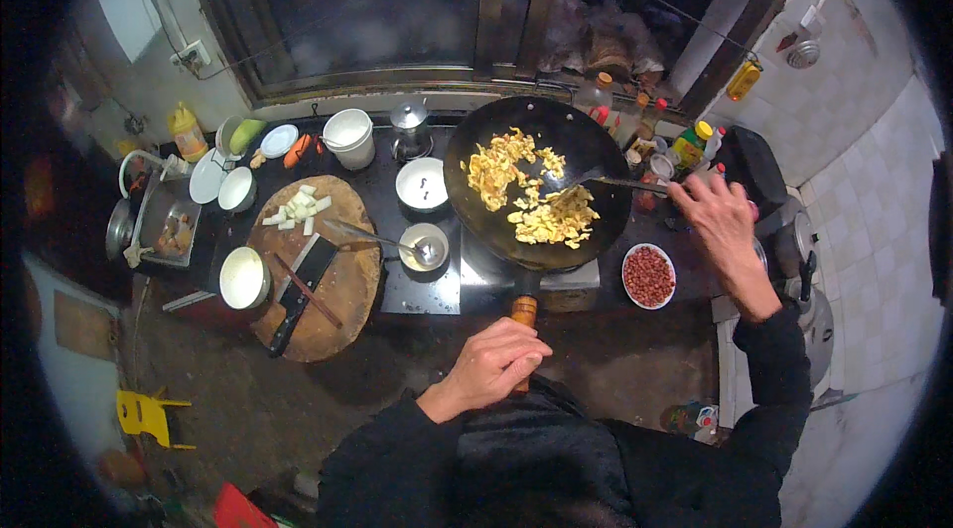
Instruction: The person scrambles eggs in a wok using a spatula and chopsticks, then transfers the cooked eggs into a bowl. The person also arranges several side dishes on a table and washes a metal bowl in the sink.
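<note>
My left hand [495,360] grips the wooden handle [524,310] of a black wok [476,230] on the stove. With my right hand [715,219] I hold a metal spatula [633,184] by its handle, and its blade rests in the wok among the food. Pieces of yellow scrambled egg [555,219] lie in two main heaps, one at the left and one at the lower right. Below my right hand stands a white dish of red-skinned peanuts [649,276].
Left of the wok, a round wooden chopping board [357,312] carries a cleaver [310,271], chopsticks [316,301] and pale cut vegetable pieces [301,206]. A ladle [426,252] leans in a small bowl [412,236]. Several bottles [689,145] stand behind the wok's right side. A sink [170,219] is far left.
</note>
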`<state>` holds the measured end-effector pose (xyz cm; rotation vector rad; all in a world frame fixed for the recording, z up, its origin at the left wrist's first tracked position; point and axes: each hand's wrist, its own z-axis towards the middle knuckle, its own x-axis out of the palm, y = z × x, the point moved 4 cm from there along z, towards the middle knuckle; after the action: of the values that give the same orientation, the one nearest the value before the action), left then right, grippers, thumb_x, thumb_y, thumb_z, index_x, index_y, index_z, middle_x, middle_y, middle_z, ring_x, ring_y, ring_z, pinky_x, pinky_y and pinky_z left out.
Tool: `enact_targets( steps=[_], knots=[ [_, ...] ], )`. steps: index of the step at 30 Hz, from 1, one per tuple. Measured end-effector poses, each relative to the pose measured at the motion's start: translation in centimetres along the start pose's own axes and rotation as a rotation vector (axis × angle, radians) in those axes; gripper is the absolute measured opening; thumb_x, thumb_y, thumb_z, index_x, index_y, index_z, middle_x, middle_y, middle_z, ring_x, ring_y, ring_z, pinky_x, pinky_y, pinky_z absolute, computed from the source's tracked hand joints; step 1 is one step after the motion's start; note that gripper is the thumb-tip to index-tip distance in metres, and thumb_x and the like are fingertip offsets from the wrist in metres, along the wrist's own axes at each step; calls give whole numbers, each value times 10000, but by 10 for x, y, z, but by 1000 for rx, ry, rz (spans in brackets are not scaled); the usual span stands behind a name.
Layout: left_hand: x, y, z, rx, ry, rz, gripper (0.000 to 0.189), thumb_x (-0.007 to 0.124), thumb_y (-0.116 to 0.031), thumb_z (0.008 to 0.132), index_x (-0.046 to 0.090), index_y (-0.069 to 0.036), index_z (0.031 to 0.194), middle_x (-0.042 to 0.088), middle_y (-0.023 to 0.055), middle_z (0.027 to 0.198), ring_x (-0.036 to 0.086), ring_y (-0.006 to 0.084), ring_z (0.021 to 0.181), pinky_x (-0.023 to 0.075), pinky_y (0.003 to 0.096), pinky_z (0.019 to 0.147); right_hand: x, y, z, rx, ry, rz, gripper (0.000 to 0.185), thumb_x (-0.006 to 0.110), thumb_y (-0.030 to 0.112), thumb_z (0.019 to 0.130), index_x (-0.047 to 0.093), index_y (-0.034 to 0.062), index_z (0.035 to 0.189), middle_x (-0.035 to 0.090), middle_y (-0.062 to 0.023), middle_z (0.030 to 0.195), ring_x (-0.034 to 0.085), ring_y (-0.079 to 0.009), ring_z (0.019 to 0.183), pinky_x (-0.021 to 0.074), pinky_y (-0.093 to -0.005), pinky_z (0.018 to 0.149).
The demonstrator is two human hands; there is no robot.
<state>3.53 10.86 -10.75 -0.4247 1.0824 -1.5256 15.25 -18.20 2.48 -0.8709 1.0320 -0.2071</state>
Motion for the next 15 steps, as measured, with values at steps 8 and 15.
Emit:
enact_targets(
  steps=[8, 15],
  knots=[
    [18, 0, 5, -13, 14, 3, 118, 728, -147, 897, 755, -50, 956, 718, 98, 938, 661, 272, 955, 531, 391, 853, 26, 45, 13, 48, -16, 177, 322, 608, 155, 856, 643, 205, 1172, 589, -10, 931, 629, -207, 930, 488, -369, 713],
    [21, 4, 5, -49, -30, 2, 114, 750, -115, 868, 751, -41, 954, 717, 102, 934, 668, 267, 927, 536, 376, 834, 41, 68, 30, 161, -6, 342, 362, 597, 102, 858, 620, 194, 1207, 601, -34, 958, 661, -252, 904, 553, -391, 688]
  ],
)
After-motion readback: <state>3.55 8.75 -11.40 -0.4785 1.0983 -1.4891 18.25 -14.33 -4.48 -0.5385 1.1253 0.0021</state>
